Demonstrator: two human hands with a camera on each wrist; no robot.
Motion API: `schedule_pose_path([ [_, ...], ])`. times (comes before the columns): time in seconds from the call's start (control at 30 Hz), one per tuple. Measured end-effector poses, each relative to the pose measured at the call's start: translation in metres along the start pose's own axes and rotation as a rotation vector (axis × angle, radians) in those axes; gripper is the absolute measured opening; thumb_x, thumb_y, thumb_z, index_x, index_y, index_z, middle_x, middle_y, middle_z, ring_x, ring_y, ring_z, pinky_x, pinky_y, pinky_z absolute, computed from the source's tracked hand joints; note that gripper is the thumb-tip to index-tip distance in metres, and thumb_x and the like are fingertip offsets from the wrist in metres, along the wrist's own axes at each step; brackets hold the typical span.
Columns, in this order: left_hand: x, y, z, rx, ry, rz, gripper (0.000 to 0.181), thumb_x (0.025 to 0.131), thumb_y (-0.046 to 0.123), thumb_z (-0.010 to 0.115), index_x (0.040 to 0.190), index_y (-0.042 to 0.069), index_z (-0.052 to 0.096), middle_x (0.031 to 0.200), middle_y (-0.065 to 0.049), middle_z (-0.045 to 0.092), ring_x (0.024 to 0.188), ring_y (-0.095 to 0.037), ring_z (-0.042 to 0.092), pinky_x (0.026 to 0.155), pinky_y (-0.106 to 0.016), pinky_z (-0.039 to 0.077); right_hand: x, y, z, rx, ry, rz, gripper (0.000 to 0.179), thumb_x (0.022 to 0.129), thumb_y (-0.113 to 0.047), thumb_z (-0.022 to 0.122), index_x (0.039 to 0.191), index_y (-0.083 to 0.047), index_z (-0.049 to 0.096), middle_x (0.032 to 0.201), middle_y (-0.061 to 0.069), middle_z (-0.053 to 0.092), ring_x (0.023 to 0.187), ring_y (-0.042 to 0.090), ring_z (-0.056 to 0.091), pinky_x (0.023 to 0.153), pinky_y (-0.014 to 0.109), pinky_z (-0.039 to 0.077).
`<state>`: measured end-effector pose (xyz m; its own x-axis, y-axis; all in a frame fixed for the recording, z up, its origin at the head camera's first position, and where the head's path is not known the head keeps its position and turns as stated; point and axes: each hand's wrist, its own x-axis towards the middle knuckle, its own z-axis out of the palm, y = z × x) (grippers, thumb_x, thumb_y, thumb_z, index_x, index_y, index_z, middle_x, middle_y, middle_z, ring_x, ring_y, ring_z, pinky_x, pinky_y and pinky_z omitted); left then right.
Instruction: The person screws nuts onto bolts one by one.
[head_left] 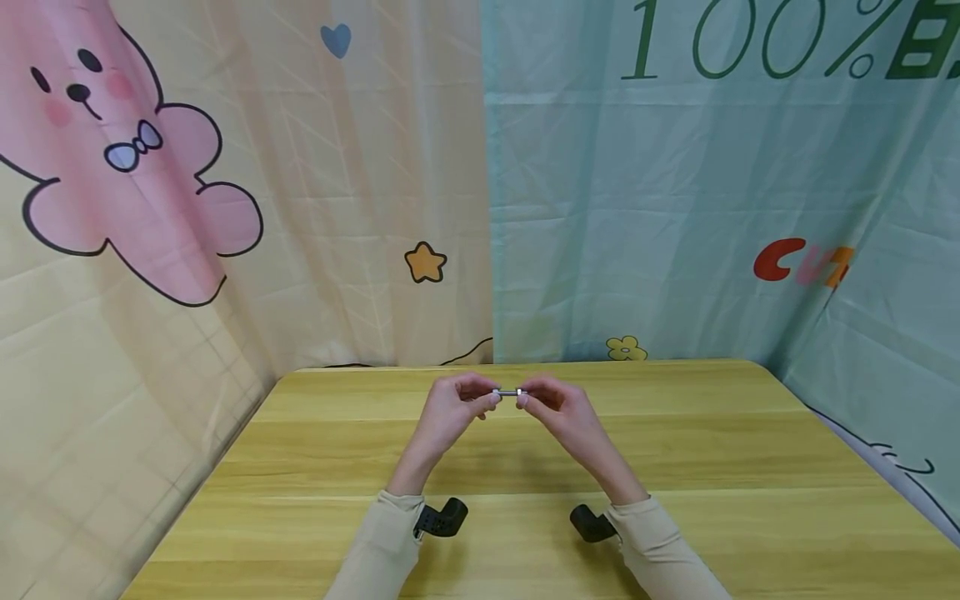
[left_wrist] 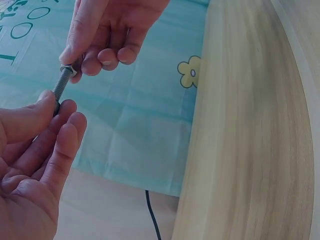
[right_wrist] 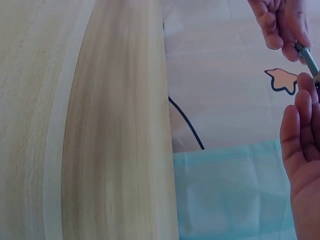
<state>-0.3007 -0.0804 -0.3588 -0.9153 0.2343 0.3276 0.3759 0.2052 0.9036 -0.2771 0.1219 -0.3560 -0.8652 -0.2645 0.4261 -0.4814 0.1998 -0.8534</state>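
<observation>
A metal bolt [left_wrist: 62, 84] with a threaded shank spans the gap between the two hands, held level above the table in the head view. My left hand [head_left: 448, 410] pinches one end of it between thumb and forefinger, covering that end. At the other end, my right hand [head_left: 564, 413] pinches close by a hex nut [left_wrist: 69, 69] that sits around the bolt. The right hand's other fingers are loosely curled in the left wrist view. In the right wrist view the bolt [right_wrist: 308, 61] shows only partly, at the right edge.
Below the hands lies a wood-grain table [head_left: 315, 483]. Printed curtains [head_left: 600, 208] hang behind and at both sides of it. A black wrist camera [head_left: 444, 517] sits at the left cuff and another black camera [head_left: 591, 524] at the right cuff.
</observation>
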Motion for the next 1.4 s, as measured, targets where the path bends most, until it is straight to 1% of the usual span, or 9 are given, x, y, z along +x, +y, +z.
schedule_pose_path([
  [0.23,0.001,-0.002,0.002,-0.006,-0.012,0.007,0.008,0.090,0.006,0.071,0.097,0.003,0.074,0.090,-0.014,0.071,0.073,-0.018,0.064,0.069,-0.042,0.056,0.000,-0.002,0.003,-0.073,0.028,0.041,0.016,0.099,-0.015,0.062,0.094,-0.003,0.071,0.083,0.014,0.068,0.079,0.031,0.061,0.066,0.028,0.049],
  [0.33,0.001,-0.002,0.002,-0.008,-0.014,0.005,0.009,0.090,0.007,0.071,0.098,0.003,0.074,0.092,-0.017,0.071,0.073,-0.017,0.064,0.068,-0.040,0.056,0.000,-0.002,0.004,-0.081,0.042,0.058,0.018,0.099,-0.017,0.061,0.092,-0.004,0.071,0.082,0.015,0.068,0.077,0.031,0.059,0.063,0.027,0.046],
  [0.47,0.001,-0.003,0.002,-0.004,-0.009,0.003,0.010,0.090,0.008,0.072,0.098,0.003,0.074,0.090,-0.015,0.071,0.073,-0.018,0.064,0.065,-0.032,0.054,-0.001,-0.004,0.005,-0.099,0.066,0.050,0.016,0.099,-0.017,0.062,0.104,-0.005,0.071,0.093,0.013,0.069,0.084,0.024,0.060,0.069,0.031,0.050],
  [0.6,0.001,-0.003,0.002,-0.007,0.001,-0.001,0.012,0.090,0.008,0.072,0.100,0.002,0.074,0.087,-0.009,0.071,0.072,-0.016,0.063,0.064,-0.029,0.053,-0.002,-0.006,0.005,-0.098,0.083,-0.025,0.023,0.096,-0.013,0.065,0.117,-0.003,0.067,0.107,0.010,0.067,0.097,0.022,0.060,0.081,0.040,0.052],
  [0.7,-0.005,0.012,0.000,-0.002,-0.003,0.000,0.013,0.091,0.005,0.070,0.101,-0.002,0.073,0.087,-0.009,0.071,0.071,-0.014,0.062,0.064,-0.029,0.052,-0.002,-0.006,0.004,-0.068,0.072,-0.090,0.022,0.094,-0.007,0.067,0.114,0.001,0.066,0.107,0.014,0.067,0.100,0.026,0.059,0.084,0.043,0.052],
  [0.87,-0.012,0.033,-0.002,0.003,-0.012,0.006,0.012,0.092,0.001,0.068,0.101,-0.006,0.071,0.088,-0.013,0.070,0.071,-0.013,0.061,0.064,-0.028,0.052,-0.001,-0.005,0.002,-0.049,0.035,-0.124,0.016,0.091,-0.001,0.069,0.107,0.003,0.067,0.103,0.019,0.066,0.094,0.027,0.059,0.082,0.043,0.052],
  [1.1,-0.011,0.033,-0.001,-0.003,-0.025,0.001,0.012,0.091,0.000,0.068,0.101,-0.006,0.071,0.088,-0.012,0.070,0.072,-0.013,0.061,0.065,-0.027,0.052,-0.001,-0.005,0.002,-0.063,0.025,-0.076,0.016,0.092,-0.003,0.068,0.108,0.002,0.068,0.102,0.016,0.068,0.092,0.028,0.062,0.084,0.040,0.053],
  [1.23,-0.012,0.033,-0.001,-0.006,-0.028,0.001,0.012,0.091,-0.001,0.068,0.101,-0.006,0.071,0.091,-0.019,0.070,0.072,-0.013,0.061,0.065,-0.027,0.052,0.000,-0.004,0.001,-0.057,0.014,-0.019,0.017,0.095,-0.008,0.065,0.109,0.002,0.069,0.100,0.016,0.070,0.091,0.025,0.065,0.083,0.036,0.054],
  [1.4,-0.013,0.035,0.001,-0.003,-0.037,0.005,0.012,0.091,-0.001,0.067,0.101,-0.007,0.070,0.096,-0.025,0.069,0.072,-0.013,0.061,0.065,-0.027,0.051,0.005,0.018,0.003,-0.092,0.046,0.017,0.017,0.099,-0.015,0.062,0.103,-0.001,0.071,0.089,0.010,0.070,0.084,0.023,0.064,0.076,0.035,0.054],
])
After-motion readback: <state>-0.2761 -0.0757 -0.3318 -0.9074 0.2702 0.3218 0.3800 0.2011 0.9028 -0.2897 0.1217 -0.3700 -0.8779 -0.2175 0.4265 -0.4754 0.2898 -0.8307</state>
